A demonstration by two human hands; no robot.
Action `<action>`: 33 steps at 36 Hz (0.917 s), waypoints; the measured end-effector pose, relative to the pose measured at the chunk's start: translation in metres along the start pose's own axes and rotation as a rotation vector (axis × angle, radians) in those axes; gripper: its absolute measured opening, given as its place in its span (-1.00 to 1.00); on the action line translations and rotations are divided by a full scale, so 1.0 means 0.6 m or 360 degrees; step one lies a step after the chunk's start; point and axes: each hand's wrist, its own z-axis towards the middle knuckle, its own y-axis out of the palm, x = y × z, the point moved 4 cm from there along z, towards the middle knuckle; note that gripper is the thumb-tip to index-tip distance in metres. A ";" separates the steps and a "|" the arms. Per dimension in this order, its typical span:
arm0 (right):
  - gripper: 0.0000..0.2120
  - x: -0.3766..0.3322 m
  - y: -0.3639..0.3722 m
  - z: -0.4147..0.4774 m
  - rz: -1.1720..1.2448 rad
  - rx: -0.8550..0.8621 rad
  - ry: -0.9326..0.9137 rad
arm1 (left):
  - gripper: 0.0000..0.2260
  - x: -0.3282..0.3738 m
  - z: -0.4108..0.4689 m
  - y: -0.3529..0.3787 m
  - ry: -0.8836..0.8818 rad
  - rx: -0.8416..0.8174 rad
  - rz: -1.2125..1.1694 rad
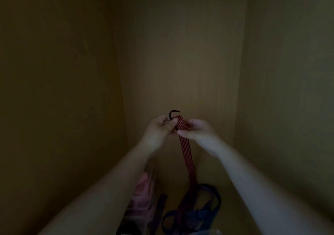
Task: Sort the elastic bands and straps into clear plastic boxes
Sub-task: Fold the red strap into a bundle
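Note:
A flat red elastic strap (186, 153) with dark stripes hangs down from both my hands. Its black hook (173, 113) sticks up above my left hand (159, 128), which pinches the strap's top end just under the hook. My right hand (197, 131) holds the strap from the right, thumb across it a little lower. The strap's lower part runs into a dark pile of blue straps (204, 209) at the bottom. A clear plastic box (144, 198) holding pink bands stands at the lower left of the pile, partly hidden by my left forearm.
The scene is very dim. Brown cupboard-like walls close in on the left (63, 90), back (180, 63) and right (289, 90). A dark strap (160, 204) lies beside the box.

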 end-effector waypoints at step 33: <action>-0.92 -0.017 -0.034 -0.004 -0.0632 0.0106 -0.0198 | -0.78 -0.043 -0.007 -0.004 0.0101 -0.0141 0.0541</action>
